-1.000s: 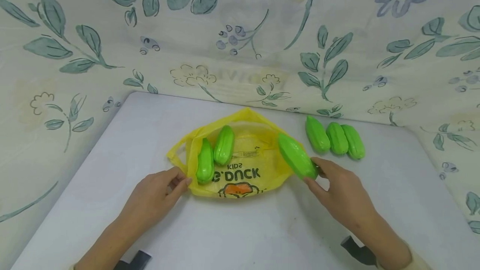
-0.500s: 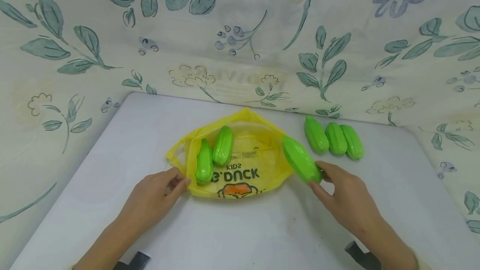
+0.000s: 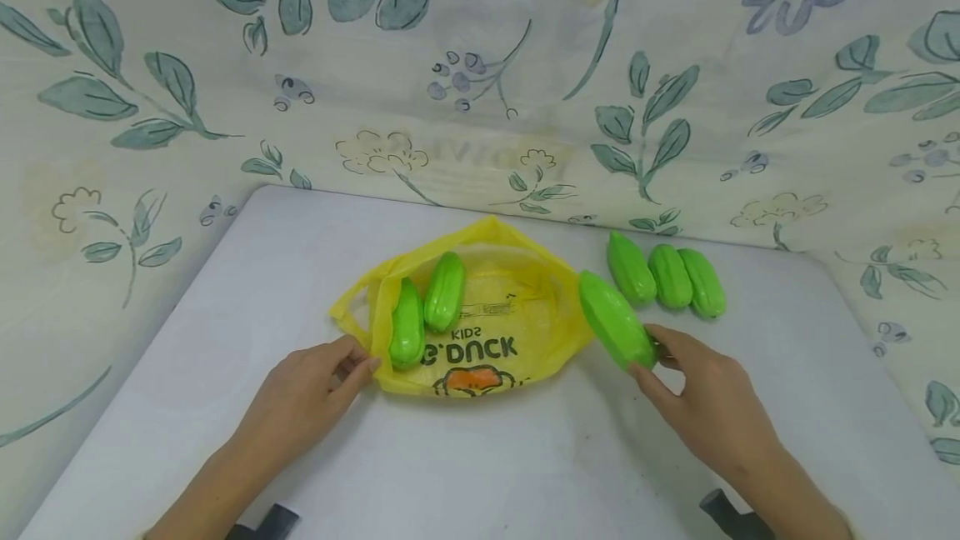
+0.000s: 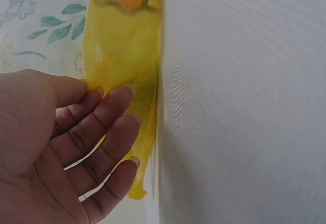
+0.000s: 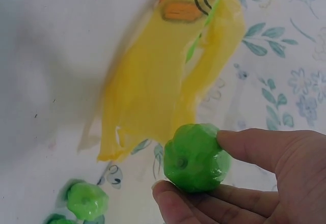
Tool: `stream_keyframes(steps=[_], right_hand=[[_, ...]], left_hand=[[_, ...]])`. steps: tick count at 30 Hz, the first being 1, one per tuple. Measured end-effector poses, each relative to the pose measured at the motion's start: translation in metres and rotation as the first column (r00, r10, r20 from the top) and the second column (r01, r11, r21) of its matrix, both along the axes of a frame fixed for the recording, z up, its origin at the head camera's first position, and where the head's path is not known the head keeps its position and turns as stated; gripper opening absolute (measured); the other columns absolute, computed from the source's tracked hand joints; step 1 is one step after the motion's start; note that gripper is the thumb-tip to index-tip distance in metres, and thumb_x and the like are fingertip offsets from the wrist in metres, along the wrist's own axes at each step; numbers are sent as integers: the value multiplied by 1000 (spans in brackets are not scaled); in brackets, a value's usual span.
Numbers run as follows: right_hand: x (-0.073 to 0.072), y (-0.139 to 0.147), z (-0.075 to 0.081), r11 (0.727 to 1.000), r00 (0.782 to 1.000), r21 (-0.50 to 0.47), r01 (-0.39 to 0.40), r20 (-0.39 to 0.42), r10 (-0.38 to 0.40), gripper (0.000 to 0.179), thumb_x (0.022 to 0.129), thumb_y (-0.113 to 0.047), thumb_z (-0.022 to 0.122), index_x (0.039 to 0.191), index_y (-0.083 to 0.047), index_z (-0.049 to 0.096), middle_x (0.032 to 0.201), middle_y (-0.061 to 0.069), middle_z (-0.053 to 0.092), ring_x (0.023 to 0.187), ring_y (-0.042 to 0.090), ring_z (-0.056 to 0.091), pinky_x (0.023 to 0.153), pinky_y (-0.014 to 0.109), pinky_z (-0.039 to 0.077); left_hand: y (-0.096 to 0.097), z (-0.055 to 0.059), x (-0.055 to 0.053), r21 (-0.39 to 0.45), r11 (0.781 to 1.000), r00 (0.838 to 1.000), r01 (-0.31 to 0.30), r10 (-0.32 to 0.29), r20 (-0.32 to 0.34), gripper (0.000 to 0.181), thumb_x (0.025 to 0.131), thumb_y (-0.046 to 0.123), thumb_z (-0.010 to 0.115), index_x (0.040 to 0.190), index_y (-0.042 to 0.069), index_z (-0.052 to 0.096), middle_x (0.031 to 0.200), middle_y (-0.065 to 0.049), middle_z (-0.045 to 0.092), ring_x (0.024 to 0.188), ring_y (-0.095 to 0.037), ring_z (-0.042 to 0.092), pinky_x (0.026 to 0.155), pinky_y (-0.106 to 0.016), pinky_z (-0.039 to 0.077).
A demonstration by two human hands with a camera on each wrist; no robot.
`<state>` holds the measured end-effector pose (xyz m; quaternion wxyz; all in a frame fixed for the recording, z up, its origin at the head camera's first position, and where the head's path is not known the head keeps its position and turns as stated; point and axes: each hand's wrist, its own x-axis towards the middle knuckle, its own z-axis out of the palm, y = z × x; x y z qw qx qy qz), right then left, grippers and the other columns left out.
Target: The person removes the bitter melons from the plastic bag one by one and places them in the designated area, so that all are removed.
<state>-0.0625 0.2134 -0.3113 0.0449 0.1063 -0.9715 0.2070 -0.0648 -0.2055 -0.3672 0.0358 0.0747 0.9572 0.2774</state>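
At the near-left corner of the yellow bag [image 3: 551, 311] is the left hand [image 3: 307, 390]; its grip is closed down to a pinch, thumb and forefinger meeting on the bag's edge, the remaining fingers loosely bent. The bag lies on the white surface [image 3: 480, 465] with its mouth gaping and its lettering upside down in the head view. Inside it, toward its left side, lie a first green vegetable [image 3: 408, 327], against the left wall, and a second green vegetable [image 3: 446, 292] just beside it. Just off the bag's right rim, raised above the surface, is the held vegetable [image 3: 617, 319], slanting with its far end toward the bag; whether it touches the rim I cannot tell. Farther right of the bag, toward the back, three more green vegetables [image 3: 671, 277] lie side by side. Right of the bag, on the near side, the right hand [image 3: 708, 407] has its grip parted just to the held vegetable's thickness, thumb and fingers on opposite sides of its near end, the rest jutting out beyond the fingertips toward the bag. Behind the bag hangs a floral cloth [image 3: 465, 165].
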Motion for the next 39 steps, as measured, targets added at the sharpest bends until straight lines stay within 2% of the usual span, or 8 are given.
stream_keyframes(steps=[11,20,27,39], right_hand=[[2,14,2,999,999,-12,30,-25,-31,47,94,-19,80,134,1,64,120,18,74,105,37,72,82,54,59],[6,28,-4,997,996,-11,74,-45,-75,48,94,-19,80,133,2,63,117,22,74,103,40,72,78,54,59],[9,36,-11,993,992,5,117,52,-117,49,98,-22,76,136,5,60,121,25,71,108,44,70,88,60,56],[7,42,-30,989,975,57,139,166,-147,53,98,-25,75,135,8,59,117,27,71,105,44,70,84,58,57]], left_hand=[[0,0,-1,2,1000,1000,5,-5,-20,13,102,28,71,95,17,68,80,13,67,73,-7,59,68,-35,51],[0,0,0,2,1000,1000,2,-2,-15,13,102,29,71,96,18,68,82,12,67,75,-7,59,70,-36,52],[0,-1,0,8,1000,1000,-1,1,-22,12,101,28,72,96,17,68,82,12,67,74,-7,59,70,-36,51],[0,-1,0,14,1000,1000,3,-3,-17,12,102,28,71,96,17,68,83,12,69,76,-8,61,71,-37,52]])
